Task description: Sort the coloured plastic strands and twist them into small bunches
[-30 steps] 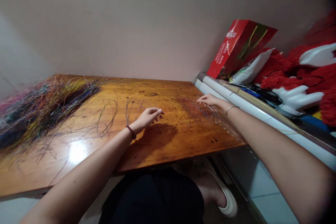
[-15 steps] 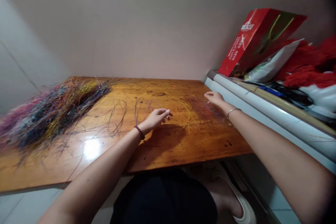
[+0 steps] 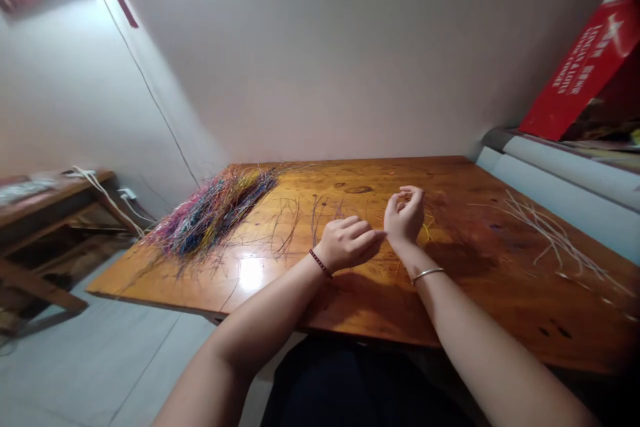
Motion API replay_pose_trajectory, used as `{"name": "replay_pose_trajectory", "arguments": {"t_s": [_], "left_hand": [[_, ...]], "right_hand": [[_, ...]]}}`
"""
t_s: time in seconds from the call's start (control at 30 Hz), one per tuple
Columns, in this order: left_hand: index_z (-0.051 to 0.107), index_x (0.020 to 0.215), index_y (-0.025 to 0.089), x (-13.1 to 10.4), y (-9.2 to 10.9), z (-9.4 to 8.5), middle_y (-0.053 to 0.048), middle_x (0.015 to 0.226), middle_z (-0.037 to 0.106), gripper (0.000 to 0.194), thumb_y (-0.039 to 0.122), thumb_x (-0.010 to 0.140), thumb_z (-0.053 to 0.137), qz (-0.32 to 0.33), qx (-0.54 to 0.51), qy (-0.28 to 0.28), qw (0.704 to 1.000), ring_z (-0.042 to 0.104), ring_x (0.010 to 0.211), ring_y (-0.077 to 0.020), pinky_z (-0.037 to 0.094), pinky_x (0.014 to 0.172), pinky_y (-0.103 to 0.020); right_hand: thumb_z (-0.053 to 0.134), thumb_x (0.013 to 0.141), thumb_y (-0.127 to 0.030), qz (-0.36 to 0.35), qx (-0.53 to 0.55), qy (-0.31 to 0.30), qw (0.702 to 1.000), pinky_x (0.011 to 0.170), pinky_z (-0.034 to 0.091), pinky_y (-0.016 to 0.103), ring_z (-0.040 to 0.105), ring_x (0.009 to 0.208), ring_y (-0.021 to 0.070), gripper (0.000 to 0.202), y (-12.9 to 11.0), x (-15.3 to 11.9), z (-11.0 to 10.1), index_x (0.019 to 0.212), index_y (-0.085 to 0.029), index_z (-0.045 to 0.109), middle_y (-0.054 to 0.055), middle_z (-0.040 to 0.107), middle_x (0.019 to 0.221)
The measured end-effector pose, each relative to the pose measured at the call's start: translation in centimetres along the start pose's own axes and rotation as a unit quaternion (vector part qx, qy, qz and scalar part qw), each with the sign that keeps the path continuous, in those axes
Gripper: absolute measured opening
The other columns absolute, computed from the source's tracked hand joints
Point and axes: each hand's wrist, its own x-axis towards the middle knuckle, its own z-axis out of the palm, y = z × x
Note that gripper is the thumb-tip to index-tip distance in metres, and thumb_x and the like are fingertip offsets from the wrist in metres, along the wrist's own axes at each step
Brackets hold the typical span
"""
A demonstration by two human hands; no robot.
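Over the glossy brown wooden table [image 3: 450,177], the left hand [image 3: 351,241], fingers curled together, nearly meets the right hand [image 3: 405,215], fingers loosely bent (whether either grips anything, I cannot tell). Thin yellow wiry strands [image 3: 427,228] lie partly hidden behind the right hand; a multicoloured wiry bundle [image 3: 215,213] lies farther left.

Looking like a home craft corner
Colorful strands [image 3: 215,217] are lying on a wooden table [image 3: 445,172], power cords [image 3: 89,175] dangling nearby
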Motion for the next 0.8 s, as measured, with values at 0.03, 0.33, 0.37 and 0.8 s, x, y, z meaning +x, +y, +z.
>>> {"name": "replay_pose_trajectory", "arguments": {"t_s": [0.03,0.33,0.37,0.8], "left_hand": [[0.068,0.102,0.026,-0.1,0.5,-0.2,-0.006,0.078,0.065,0.03,0.036,0.089,0.042,0.016,0.007,-0.009,1.0,0.053,0.068,-0.0158,0.036,0.062,-0.031],[0.062,0.102,0.03,-1.4,11.3,-7.3,-0.002,0.09,0.065,0.021,0.034,0.083,0.055,0.242,-0.035,-0.07,0.967,0.056,0.074,-0.0137,0.037,0.054,-0.029],[0.062,0.102,0.032,-1.9,10.8,-8.5,-0.002,0.091,0.065,0.02,0.034,0.083,0.054,0.22,-0.037,-0.088,0.971,0.057,0.076,-0.0139,0.039,0.057,-0.029],[0.055,0.115,0.004,-14.5,-18.6,-18.7,-0.029,0.12,0.053,0.075,0.062,0.067,0.053,-0.585,0.283,-0.199,0.733,0.049,0.109,-0.0405,0.039,0.082,-0.042]], "right_hand": [[0.039,0.087,-0.026,-0.015,-0.019,-0.013,1.0,0.055,0.041,0.027,0.051,0.056,0.0119,0.02,0.2,-0.2,-0.1,0.104,-0.018,0.045,0.008,0.058,0.092],[0.043,0.085,-0.02,-0.218,-0.056,-0.019,0.974,0.059,0.04,0.026,0.058,0.077,0.0177,0.012,-0.2,-1.1,-1.4,0.096,-0.019,0.049,0.007,0.059,0.086],[0.044,0.085,-0.022,-0.215,-0.053,-0.024,0.975,0.059,0.04,0.026,0.058,0.077,0.0178,0.012,-0.3,-1.2,-1.4,0.096,-0.019,0.049,0.008,0.059,0.086],[0.045,0.085,-0.035,-0.17,-0.02,-0.085,0.982,0.062,0.039,0.026,0.057,0.076,0.0171,0.022,-0.5,-0.8,-1.6,0.097,-0.018,0.051,0.006,0.06,0.086]]}}
